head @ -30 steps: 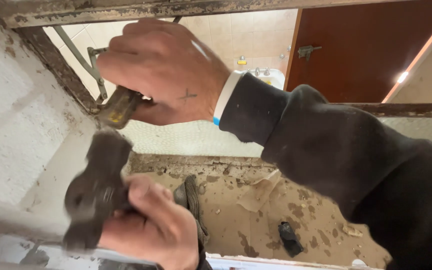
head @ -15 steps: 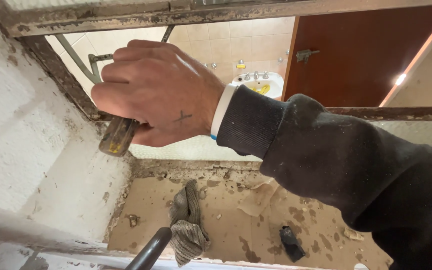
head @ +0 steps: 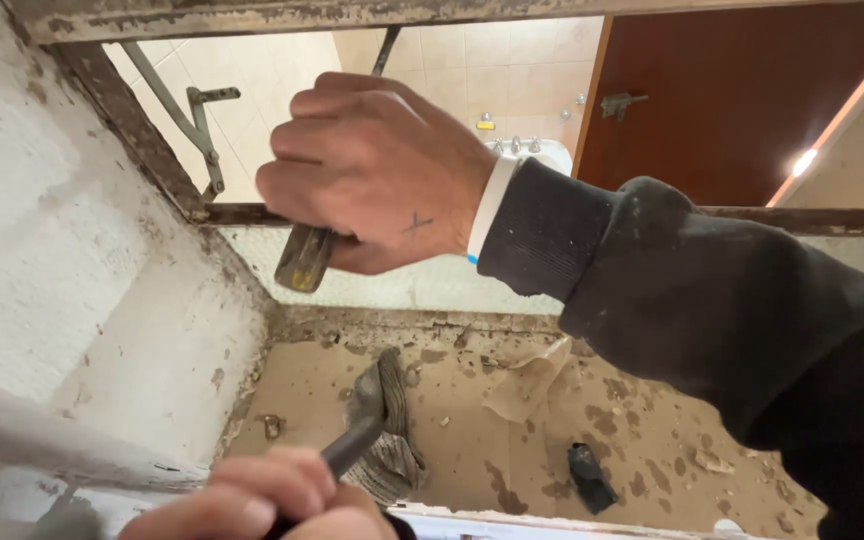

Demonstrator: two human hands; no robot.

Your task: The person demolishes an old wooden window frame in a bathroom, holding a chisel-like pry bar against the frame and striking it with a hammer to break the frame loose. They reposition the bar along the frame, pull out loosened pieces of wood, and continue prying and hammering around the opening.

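Head view is showing me the right hand [head: 377, 170] clenching a chisel-like tool with a worn yellowish handle [head: 304, 257], its butt end poking out below the fist, its working tip hidden behind the fingers. The tool is pointing up toward the corner where the rusty metal window frame [head: 152, 140] is meeting the white plastered wall [head: 42, 250]. The left hand [head: 262, 500] is sitting at the bottom edge, wrapping around the dark handle of a hammer [head: 352, 445]; its head I cannot make out here.

Judging progress, I am reading this as mid-job. Chips and dust are lying across the brownish sill floor [head: 512, 440], and the plaster along the frame edge is looking ragged and stained, which suggests some chipping is already done. The frame itself is sitting in place, and rough material is clinging along its lower bar [head: 252, 213], so more clearing seems left.

A grey rag [head: 392, 450] is lying crumpled on the sill, with a small dark object [head: 589, 478] well apart to its right.
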